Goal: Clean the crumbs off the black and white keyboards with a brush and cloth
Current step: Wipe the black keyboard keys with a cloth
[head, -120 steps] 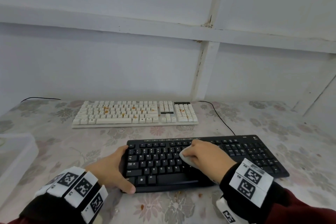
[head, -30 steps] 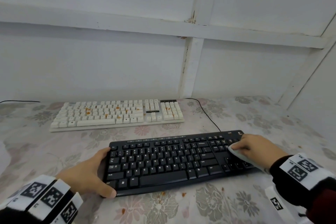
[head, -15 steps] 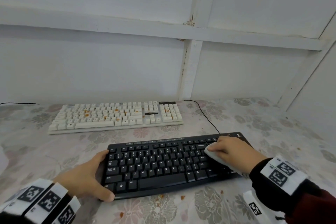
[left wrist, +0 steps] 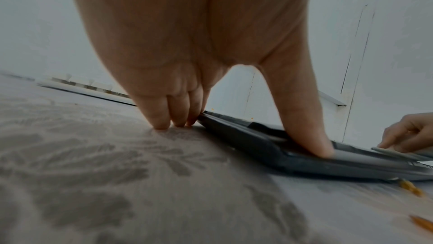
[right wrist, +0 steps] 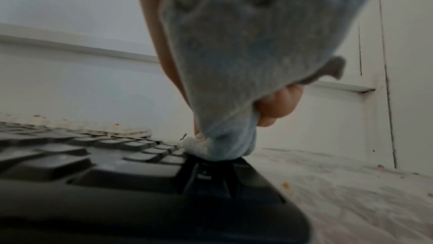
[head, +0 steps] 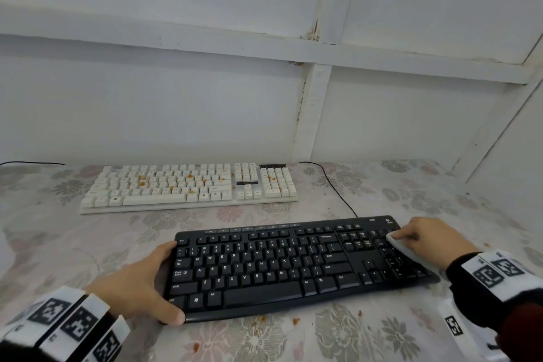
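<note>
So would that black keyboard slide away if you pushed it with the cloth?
Probably a bit: the black keyboard looks thin and light, lying flat. The left hand grips its end, likely steadying it. It looks stiff, unlike the floppy cloth.

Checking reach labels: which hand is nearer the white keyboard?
Right, though only narrowly. The right hand holds a cloth at the black keyboard's far right corner; the left hand grips its near left end, further from the white keyboard.
</note>
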### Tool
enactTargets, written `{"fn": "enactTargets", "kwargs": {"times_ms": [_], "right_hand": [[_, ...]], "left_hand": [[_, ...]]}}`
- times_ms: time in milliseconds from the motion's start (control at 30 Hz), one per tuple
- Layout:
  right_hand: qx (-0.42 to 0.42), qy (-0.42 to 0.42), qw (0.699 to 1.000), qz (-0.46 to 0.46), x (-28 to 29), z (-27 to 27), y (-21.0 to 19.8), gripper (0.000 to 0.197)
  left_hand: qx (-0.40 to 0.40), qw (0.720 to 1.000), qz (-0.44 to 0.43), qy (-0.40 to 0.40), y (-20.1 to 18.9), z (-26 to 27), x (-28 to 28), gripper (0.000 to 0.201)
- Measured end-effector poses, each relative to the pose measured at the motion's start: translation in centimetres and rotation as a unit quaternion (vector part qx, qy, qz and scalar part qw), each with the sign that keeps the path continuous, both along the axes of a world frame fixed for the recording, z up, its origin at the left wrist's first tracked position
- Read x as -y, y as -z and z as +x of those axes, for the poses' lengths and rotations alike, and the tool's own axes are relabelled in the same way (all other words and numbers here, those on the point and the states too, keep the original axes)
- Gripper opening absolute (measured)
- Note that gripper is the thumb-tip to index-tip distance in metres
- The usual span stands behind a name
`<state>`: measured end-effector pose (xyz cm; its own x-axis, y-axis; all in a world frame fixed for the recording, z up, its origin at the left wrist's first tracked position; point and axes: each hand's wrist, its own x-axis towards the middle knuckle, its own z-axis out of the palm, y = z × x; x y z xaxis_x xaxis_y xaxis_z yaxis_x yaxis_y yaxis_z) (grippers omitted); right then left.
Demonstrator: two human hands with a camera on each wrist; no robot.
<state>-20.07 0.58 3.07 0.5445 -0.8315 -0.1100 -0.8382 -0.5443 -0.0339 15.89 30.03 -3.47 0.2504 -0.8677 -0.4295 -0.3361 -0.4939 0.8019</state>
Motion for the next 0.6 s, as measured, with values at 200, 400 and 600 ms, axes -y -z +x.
{"fn": "enactTargets", "kwargs": {"times_ms": [200,400,600], "right_hand": [[0.020,-0.039,0.999,0.002,-1.8,3.9,-0.8,0.028],[0.026,-0.139,0.990,0.024,-3.5,5.5,1.1,0.030],[0.020,-0.053,0.998,-0.007,-2.2,2.2,0.5,0.029]], "left_hand": [[-0.007,1.000,-0.003,-0.001,0.1,0.0,0.0,0.148],[-0.012,1.000,-0.007,-0.001,0.1,0.0,0.0,0.149],[-0.014,1.000,-0.009,0.002,-0.1,0.0,0.0,0.151]]}}
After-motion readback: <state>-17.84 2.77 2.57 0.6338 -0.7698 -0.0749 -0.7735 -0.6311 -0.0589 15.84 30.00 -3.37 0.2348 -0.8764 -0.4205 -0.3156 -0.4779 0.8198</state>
